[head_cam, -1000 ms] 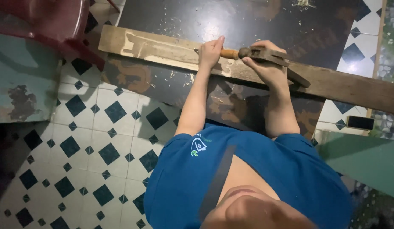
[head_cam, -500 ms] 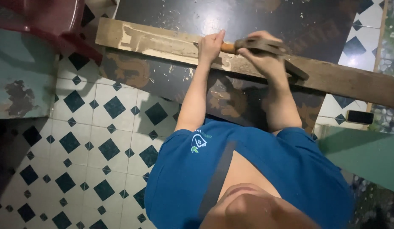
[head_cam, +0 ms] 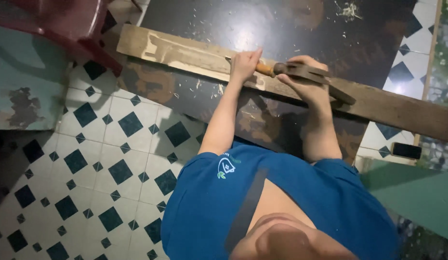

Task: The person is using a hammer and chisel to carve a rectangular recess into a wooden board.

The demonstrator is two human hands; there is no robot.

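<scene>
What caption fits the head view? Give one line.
Left hand braces a long worn wooden plank while the right hand grips a wooden-handled dark metal tool against it.

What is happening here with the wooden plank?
A person in a blue shirt is working on a long, worn wooden plank that lies across a dark board on the tiled floor. The left hand presses on the plank. The right hand grips a tool with a wooden handle and a long dark metal part, held along the plank. Small wood chips lie around the hands.
</scene>
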